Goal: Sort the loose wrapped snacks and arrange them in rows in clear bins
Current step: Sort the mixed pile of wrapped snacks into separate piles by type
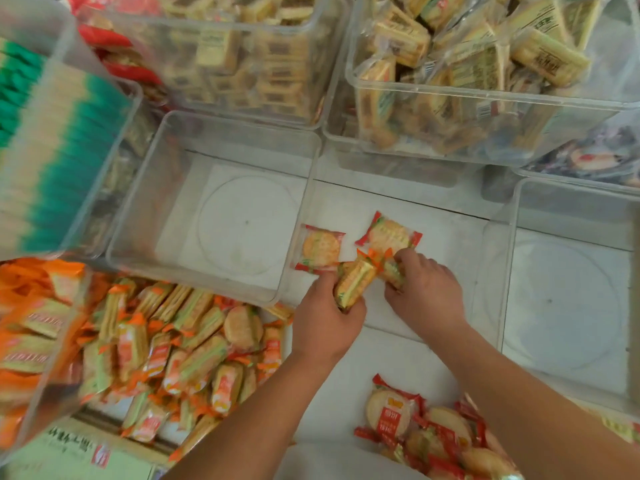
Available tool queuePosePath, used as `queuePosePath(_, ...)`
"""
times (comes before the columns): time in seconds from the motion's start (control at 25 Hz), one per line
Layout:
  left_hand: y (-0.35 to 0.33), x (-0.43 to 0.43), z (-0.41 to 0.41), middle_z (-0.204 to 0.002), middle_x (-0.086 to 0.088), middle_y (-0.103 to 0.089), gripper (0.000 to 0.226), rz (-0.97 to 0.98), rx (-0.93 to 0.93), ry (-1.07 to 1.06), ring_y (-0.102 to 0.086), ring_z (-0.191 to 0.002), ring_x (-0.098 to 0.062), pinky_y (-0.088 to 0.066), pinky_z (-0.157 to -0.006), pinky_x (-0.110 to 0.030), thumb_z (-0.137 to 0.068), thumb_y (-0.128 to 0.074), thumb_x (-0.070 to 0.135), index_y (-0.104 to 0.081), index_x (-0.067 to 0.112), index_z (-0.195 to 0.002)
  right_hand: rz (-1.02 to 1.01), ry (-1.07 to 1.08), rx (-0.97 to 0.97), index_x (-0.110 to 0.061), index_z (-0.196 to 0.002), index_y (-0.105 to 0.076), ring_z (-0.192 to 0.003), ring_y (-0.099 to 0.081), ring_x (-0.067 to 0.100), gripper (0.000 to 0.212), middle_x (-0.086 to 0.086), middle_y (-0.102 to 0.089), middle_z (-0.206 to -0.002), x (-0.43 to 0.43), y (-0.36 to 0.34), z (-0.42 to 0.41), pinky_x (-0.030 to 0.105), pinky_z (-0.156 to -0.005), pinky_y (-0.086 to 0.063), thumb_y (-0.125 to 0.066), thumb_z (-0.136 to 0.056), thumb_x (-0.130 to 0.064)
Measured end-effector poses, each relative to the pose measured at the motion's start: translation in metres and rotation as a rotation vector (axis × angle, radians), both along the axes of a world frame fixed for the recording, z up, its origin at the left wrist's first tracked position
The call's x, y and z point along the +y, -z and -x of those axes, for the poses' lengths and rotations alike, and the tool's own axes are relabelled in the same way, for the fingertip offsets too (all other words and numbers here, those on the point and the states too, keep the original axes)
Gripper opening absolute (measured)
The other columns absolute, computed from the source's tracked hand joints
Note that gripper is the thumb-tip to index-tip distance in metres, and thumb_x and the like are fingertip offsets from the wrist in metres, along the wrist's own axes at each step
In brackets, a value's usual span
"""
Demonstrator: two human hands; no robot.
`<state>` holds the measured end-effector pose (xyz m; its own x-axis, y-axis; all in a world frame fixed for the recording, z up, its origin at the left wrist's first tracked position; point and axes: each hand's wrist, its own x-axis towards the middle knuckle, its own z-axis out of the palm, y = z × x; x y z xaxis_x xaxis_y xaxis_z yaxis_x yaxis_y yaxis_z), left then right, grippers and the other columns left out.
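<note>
Near the counter's [398, 358] middle, the left hand [325, 323] grips an orange-wrapped cracker pack [355, 285]; the right hand [427, 292] pinches a second pack [393, 271]; both look light, brittle inside slick film; best held gently across the flat faces.

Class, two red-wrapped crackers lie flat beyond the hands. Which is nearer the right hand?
The tilted right cracker, just beyond the right hand; the left cracker lies farther off.

Open white surface [391, 362] between left clear bin [242, 124] and right clear bin [512, 209], two red-wrapped crackers [320, 249] at its far end
</note>
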<state>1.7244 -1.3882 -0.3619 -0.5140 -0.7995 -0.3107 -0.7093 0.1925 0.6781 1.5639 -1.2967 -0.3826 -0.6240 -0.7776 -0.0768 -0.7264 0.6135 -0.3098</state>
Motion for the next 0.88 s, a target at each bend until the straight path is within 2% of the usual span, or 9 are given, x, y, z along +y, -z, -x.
queuePosePath(0.08,-0.016,0.019,-0.030,-0.076,0.008,-0.065,0.031,-0.100,0.052,-0.086,-0.062,-0.067,-0.011,-0.050,-0.058,-0.036,-0.079,-0.075,0.045,-0.053,0.030,-0.095,0.028,0.064,-0.108,-0.014,-0.115,-0.059,-0.082,-0.069,0.038,0.045,0.010,-0.071,-0.092,0.006,-0.027,-0.019,0.039,-0.066,-0.048,-0.079,-0.076,-0.028)
queuePosePath(0.24,-0.035,0.046,-0.092,-0.087,0.018,-0.070,0.038,-0.225,0.131,-0.174,-0.066,-0.075,0.000,-0.047,-0.059,-0.016,-0.078,-0.080,0.035,-0.059,0.034,-0.109,0.037,0.222,-0.453,-0.023,-0.119,-0.054,-0.084,-0.069,0.029,0.047,-0.001,-0.070,-0.089,0.032,-0.066,-0.090,0.038,-0.068,-0.052,-0.079,-0.083,-0.039)
queuePosePath(0.28,-0.037,0.051,-0.106,-0.088,0.020,-0.070,0.036,-0.244,0.146,-0.173,-0.066,-0.075,0.000,-0.048,-0.061,-0.016,-0.079,-0.080,0.033,-0.060,0.034,-0.109,0.050,0.277,-0.542,-0.025,-0.117,-0.054,-0.081,-0.069,0.024,0.046,-0.005,-0.069,-0.086,0.037,-0.073,-0.109,0.037,-0.068,-0.053,-0.079,-0.082,-0.040)
queuePosePath(0.36,-0.040,0.058,-0.133,-0.088,0.016,-0.071,0.031,-0.264,0.169,-0.167,-0.067,-0.077,-0.002,-0.055,-0.067,-0.028,-0.079,-0.078,0.035,-0.061,0.035,-0.105,0.071,0.364,-0.676,-0.029,-0.113,-0.053,-0.073,-0.069,0.013,0.042,-0.009,-0.069,-0.079,0.044,-0.081,-0.143,0.037,-0.066,-0.054,-0.079,-0.082,-0.041)
queuePosePath(0.48,-0.039,0.064,-0.176,-0.089,0.010,-0.071,0.030,-0.302,0.180,-0.160,-0.068,-0.078,-0.007,-0.057,-0.071,-0.039,-0.078,-0.077,0.033,-0.061,0.036,-0.103,0.047,0.429,-0.757,-0.033,-0.110,-0.052,-0.061,-0.066,0.003,0.038,-0.010,-0.068,-0.069,0.047,-0.079,-0.186,0.038,-0.063,-0.057,-0.078,-0.083,-0.042)
queuePosePath(0.56,-0.041,0.065,-0.205,-0.087,0.014,-0.071,0.034,-0.335,0.182,-0.184,-0.069,-0.078,-0.002,-0.058,-0.070,-0.032,-0.081,-0.078,0.027,-0.062,0.033,-0.110,0.022,0.438,-0.784,-0.033,-0.112,-0.052,-0.062,-0.066,0.000,0.038,-0.011,-0.069,-0.069,0.044,-0.074,-0.211,0.032,-0.059,-0.052,-0.077,-0.085,-0.043)
queuePosePath(0.64,-0.043,0.054,-0.237,-0.087,0.021,-0.070,0.039,-0.323,0.137,-0.241,-0.067,-0.077,0.005,-0.055,-0.067,-0.022,-0.082,-0.080,0.033,-0.063,0.032,-0.117,0.012,0.470,-0.826,-0.027,-0.116,-0.054,-0.064,-0.066,0.001,0.039,-0.009,-0.071,-0.077,0.034,-0.065,-0.233,0.027,-0.057,-0.046,-0.076,-0.087,-0.039)
queuePosePath(0.76,-0.040,0.016,-0.282,-0.089,0.022,-0.068,0.041,-0.223,0.025,-0.318,-0.064,-0.080,0.005,-0.054,-0.068,-0.027,-0.081,-0.080,0.044,-0.057,0.041,-0.115,0.036,0.574,-0.906,-0.021,-0.122,-0.056,-0.075,-0.067,0.010,0.040,-0.002,-0.070,-0.089,0.013,-0.051,-0.262,0.028,-0.060,-0.046,-0.075,-0.088,-0.033)
queuePosePath(0.88,-0.036,-0.012,-0.324,-0.089,0.014,-0.066,0.040,-0.162,-0.004,-0.449,-0.064,-0.079,-0.004,-0.046,-0.062,-0.027,-0.084,-0.079,0.040,-0.058,0.030,-0.116,0.142,0.657,-0.951,-0.018,-0.126,-0.056,-0.079,-0.065,0.011,0.045,-0.004,-0.066,-0.095,-0.010,-0.044,-0.287,0.030,-0.065,-0.048,-0.076,-0.089,-0.034)
